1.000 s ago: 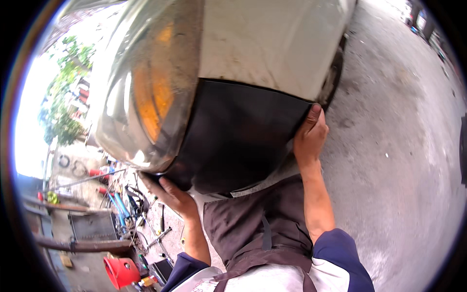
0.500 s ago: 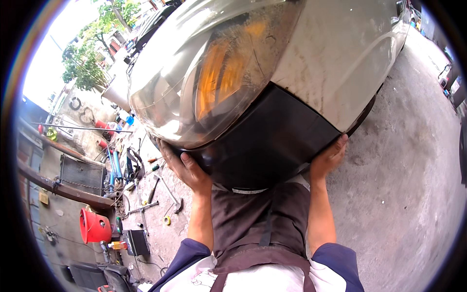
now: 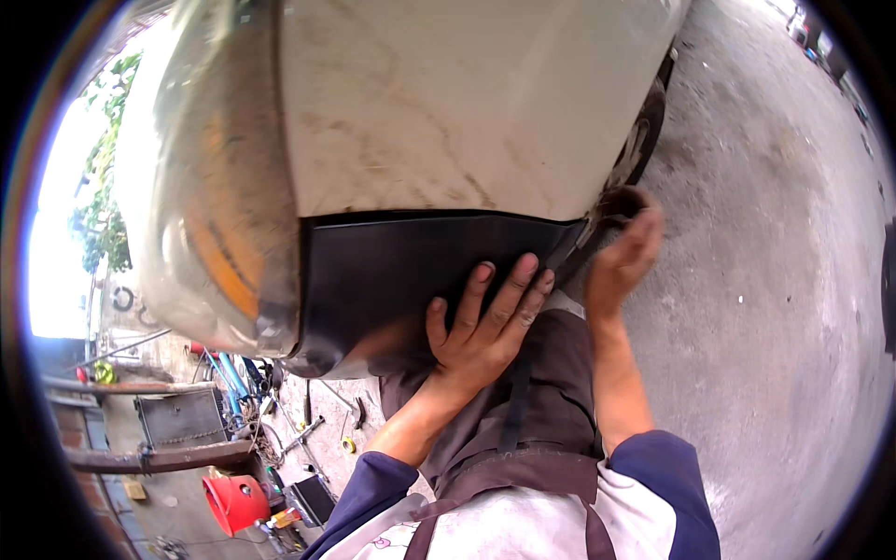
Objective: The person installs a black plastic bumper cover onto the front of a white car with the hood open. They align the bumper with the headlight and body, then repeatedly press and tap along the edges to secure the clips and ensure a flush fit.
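Both hands are working on the black panel [image 3: 411, 280] that sits under the white car body [image 3: 448, 103]. I am pressing my left hand [image 3: 485, 327] flat against the lower right part of that panel, fingers [image 3: 509, 294] spread and pointing up toward the seam where black meets white. My right hand [image 3: 621, 261] is reaching up at the panel's right end, just beside the wheel [image 3: 644, 140]; it is blurred, the fingers are curling toward the edge there, and I cannot tell whether they are gripping anything. The two hands are lying near each other, not touching. The panel is running from the amber-tinted headlamp [image 3: 219, 224] on the left across to the wheel arch on the right. I am crouching over a grey concrete floor [image 3: 775, 308]. Below the headlamp, at the lower left, hand tools [image 3: 313, 425] are lying scattered on the floor, and a red bucket [image 3: 233, 502] is standing beyond them.
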`<state>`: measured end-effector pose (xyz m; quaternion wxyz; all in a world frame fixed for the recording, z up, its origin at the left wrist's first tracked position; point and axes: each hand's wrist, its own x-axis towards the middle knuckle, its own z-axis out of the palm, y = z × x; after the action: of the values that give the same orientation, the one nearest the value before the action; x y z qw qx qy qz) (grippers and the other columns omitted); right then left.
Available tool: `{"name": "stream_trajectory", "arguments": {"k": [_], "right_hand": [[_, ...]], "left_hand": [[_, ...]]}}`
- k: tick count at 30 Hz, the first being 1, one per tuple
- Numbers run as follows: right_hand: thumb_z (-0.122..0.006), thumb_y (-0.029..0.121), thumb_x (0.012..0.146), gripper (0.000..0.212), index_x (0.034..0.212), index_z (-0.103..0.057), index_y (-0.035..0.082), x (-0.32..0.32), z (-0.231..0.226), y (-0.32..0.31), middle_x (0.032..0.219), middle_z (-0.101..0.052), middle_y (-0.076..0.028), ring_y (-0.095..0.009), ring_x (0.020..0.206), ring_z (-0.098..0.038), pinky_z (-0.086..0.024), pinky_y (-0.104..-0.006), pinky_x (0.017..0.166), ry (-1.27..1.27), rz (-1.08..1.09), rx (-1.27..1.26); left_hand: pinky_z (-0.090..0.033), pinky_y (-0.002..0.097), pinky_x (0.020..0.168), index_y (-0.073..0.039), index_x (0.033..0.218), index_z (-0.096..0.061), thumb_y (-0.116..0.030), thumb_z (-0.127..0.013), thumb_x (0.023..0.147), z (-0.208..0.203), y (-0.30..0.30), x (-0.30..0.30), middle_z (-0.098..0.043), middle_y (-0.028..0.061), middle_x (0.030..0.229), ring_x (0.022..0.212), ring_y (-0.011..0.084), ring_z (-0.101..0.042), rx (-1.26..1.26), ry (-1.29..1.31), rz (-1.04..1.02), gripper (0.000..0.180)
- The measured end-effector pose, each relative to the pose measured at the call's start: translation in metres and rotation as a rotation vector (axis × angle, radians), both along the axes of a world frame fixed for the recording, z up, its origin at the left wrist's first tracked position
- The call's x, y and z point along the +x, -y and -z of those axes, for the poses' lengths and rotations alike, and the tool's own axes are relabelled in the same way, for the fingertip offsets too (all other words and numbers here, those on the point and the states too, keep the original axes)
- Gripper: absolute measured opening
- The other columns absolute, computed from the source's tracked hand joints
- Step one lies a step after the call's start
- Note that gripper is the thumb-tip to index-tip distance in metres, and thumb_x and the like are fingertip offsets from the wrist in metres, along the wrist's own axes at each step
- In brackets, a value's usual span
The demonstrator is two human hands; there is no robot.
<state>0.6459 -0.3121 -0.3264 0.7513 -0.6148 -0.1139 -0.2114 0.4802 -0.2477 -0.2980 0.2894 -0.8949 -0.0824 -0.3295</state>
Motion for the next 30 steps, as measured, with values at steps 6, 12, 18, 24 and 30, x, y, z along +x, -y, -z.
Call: {"name": "stream_trajectory", "arguments": {"k": [6, 12, 18, 24, 30], "right_hand": [[-0.036, 0.026, 0.106, 0.032, 0.108, -0.053, 0.0, 0.023, -0.029, -0.012, 0.1, -0.056, -0.011, -0.019, 0.084, -0.055, -0.046, -0.0328, 0.077, 0.08, 0.452, 0.144], [-0.039, 0.024, 0.104, 0.029, 0.102, -0.053, -0.001, 0.003, -0.063, -0.024, 0.097, -0.055, -0.012, -0.02, 0.081, -0.052, -0.045, -0.0328, 0.079, 0.489, 0.267, -0.026], [-0.042, 0.019, 0.097, 0.021, 0.084, -0.053, 0.008, -0.051, -0.133, 0.034, 0.066, -0.041, -0.001, -0.015, 0.065, -0.048, -0.041, -0.025, 0.061, 0.61, -0.875, 0.881], [-0.058, 0.005, 0.087, 0.011, 0.078, -0.054, 0.0, -0.053, -0.132, -0.039, 0.07, -0.054, -0.009, -0.023, 0.063, -0.053, -0.044, -0.0319, 0.057, 0.902, -0.819, 0.316], [-0.072, 0.003, 0.076, 0.025, 0.099, -0.064, 0.001, -0.046, -0.114, -0.021, 0.096, -0.063, -0.013, -0.03, 0.084, -0.058, -0.046, -0.0389, 0.073, 0.727, -0.128, -0.194]], "left_hand": [[-0.01, 0.0501, 0.118, -0.034, 0.134, -0.06, -0.031, -0.054, 0.097, 0.0, 0.006, 0.005, -0.053, -0.0103, 0.146, 0.14, 0.0234, -0.042, -0.036, 0.02, 0.0, 0.038], [-0.011, 0.048, 0.119, -0.028, 0.134, -0.062, -0.035, -0.068, 0.089, -0.014, -0.004, -0.009, -0.054, -0.0043, 0.145, 0.14, 0.0266, -0.041, -0.082, -0.03, 0.012, 0.045], [-0.014, 0.0424, 0.119, -0.029, 0.118, -0.069, -0.032, -0.062, 0.092, -0.023, -0.01, -0.019, -0.062, -0.0077, 0.135, 0.135, 0.0156, -0.047, -0.111, 0.126, 0.001, 0.027], [-0.012, 0.0457, 0.119, -0.03, 0.101, -0.071, -0.032, -0.059, 0.091, -0.013, -0.021, -0.041, -0.066, -0.0069, 0.127, 0.133, 0.0168, -0.049, -0.063, 0.126, -0.088, 0.015], [-0.008, 0.0504, 0.119, -0.03, 0.122, -0.068, -0.039, -0.073, 0.083, -0.021, -0.027, -0.062, -0.052, -0.0045, 0.145, 0.145, 0.0289, -0.03, -0.076, 0.182, -0.122, 0.041]]}}
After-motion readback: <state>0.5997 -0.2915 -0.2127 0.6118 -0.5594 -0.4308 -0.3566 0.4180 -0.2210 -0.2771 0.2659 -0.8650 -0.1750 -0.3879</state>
